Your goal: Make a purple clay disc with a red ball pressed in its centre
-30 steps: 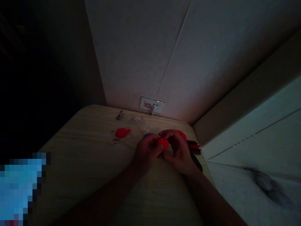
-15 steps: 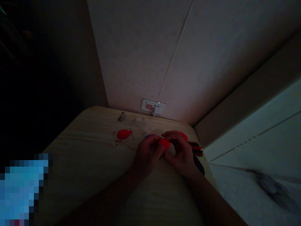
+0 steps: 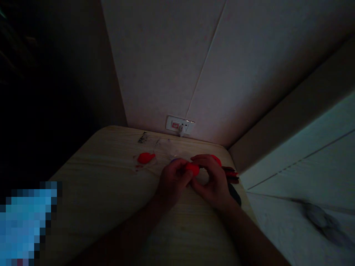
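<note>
My left hand (image 3: 173, 181) is closed round a small red lump (image 3: 193, 169) that looks like modelling clay, with the thumb pressed on its front. My right hand (image 3: 212, 181) curls in from the other side, its fingertips and thumb at the lump's right edge. Left of the hands, a second red clay-like piece (image 3: 145, 157) with a narrow tip lies on a clear film on the wooden table (image 3: 111, 207). Another red thing (image 3: 216, 160) shows partly behind my right hand. A bit of blue (image 3: 174, 160) peeks out behind my left fingers.
Red and dark strips (image 3: 231, 174) and a dark object (image 3: 235, 194) lie right of my right hand. A wall socket (image 3: 180, 125) with a plug sits just above the table's back edge. A pixelated blue patch (image 3: 24, 218) covers the lower left.
Both hands keep nearly the same place. The red lump has shifted slightly left and turned a little between the fingers.
</note>
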Demonstrator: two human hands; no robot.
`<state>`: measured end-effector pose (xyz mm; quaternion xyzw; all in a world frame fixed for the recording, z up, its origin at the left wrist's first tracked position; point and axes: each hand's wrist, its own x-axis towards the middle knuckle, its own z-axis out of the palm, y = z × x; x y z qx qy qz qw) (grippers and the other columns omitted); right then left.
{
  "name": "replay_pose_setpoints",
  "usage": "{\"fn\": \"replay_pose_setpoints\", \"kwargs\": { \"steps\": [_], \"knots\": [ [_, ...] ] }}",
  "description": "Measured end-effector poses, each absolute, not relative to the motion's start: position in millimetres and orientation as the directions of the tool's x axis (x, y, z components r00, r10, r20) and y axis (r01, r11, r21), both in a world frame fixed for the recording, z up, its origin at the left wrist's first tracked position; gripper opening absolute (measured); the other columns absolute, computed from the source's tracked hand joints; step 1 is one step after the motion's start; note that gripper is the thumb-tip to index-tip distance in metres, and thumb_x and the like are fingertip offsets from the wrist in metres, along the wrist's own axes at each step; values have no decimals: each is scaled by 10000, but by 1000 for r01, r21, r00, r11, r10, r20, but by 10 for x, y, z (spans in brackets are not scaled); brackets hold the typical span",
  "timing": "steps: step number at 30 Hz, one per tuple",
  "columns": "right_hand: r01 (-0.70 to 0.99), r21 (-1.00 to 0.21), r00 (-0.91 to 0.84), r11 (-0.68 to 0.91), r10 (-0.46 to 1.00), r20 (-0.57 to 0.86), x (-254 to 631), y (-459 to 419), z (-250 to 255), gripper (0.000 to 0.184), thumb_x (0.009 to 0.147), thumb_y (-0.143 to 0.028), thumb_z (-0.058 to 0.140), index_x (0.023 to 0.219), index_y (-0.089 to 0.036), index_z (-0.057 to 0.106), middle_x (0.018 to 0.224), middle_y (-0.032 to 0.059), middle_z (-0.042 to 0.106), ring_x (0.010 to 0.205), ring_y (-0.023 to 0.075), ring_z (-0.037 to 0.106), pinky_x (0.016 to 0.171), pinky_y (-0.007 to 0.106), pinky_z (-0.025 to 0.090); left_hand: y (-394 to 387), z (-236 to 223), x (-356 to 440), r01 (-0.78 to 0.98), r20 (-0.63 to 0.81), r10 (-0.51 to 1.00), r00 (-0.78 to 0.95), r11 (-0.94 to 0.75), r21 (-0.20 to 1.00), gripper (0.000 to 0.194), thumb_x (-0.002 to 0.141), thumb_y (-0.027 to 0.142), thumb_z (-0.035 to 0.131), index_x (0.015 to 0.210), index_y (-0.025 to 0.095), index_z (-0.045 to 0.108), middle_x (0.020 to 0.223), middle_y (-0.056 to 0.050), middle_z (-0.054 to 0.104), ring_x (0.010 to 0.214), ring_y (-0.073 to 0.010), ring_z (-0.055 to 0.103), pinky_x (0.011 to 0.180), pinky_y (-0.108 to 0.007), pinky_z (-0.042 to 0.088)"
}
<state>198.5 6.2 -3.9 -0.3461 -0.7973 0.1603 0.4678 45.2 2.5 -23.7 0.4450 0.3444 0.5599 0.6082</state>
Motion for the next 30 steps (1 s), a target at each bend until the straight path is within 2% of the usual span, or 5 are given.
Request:
{"fn": "replay_pose_setpoints", "kwargs": {
  "steps": [6, 11, 19, 25, 30],
  "knots": [
    [374, -636, -304, 675, 737, 604, 1975, 67, -65, 336, 809, -171, 794, 1107, -265, 669, 1093, 78, 699, 1021, 254, 665, 873, 407, 572, 23, -224, 421, -317, 94, 988, 121, -51, 947, 170, 776, 328, 695, 784, 170, 633, 667, 18, 581, 588, -130, 508, 554, -254, 396],
    [320, -732, -324, 601, 796, 512, 2003, 83, -103, 586, 777, -192, 842, 1308, -300, 621, 1274, 99, 642, 1051, 244, 663, 916, 414, 577, 33, -239, 411, -270, 104, 988, 112, -71, 960, 117, 748, 279, 687, 747, 170, 643, 696, 6, 592, 668, -148, 528, 612, -255, 409],
    [243, -798, -257, 551, 830, 495, 2014, 106, -183, 346, 753, -294, 883, 1015, -260, 659, 1187, 86, 666, 1079, 264, 659, 893, 405, 568, 16, -237, 453, -328, 54, 967, 251, 32, 944, 202, 744, 360, 719, 767, 175, 644, 665, 22, 547, 623, -138, 490, 565, -249, 367],
    [291, -760, -385, 581, 799, 463, 1978, 97, -122, 533, 765, -306, 847, 1251, -255, 635, 1217, 104, 671, 1084, 265, 663, 931, 413, 563, 7, -209, 460, -238, 37, 955, 295, 36, 971, 186, 746, 326, 741, 705, 151, 695, 667, -7, 633, 632, -143, 550, 586, -251, 396],
    [291, -742, -398, 604, 781, 480, 2000, 117, -119, 349, 818, -277, 816, 1160, -270, 753, 1105, 86, 750, 1014, 262, 717, 879, 417, 599, 18, -312, 487, -302, -27, 944, 328, 132, 944, 200, 720, 344, 754, 754, 148, 749, 685, -37, 693, 615, -162, 605, 573, -267, 438]
  ]
}}
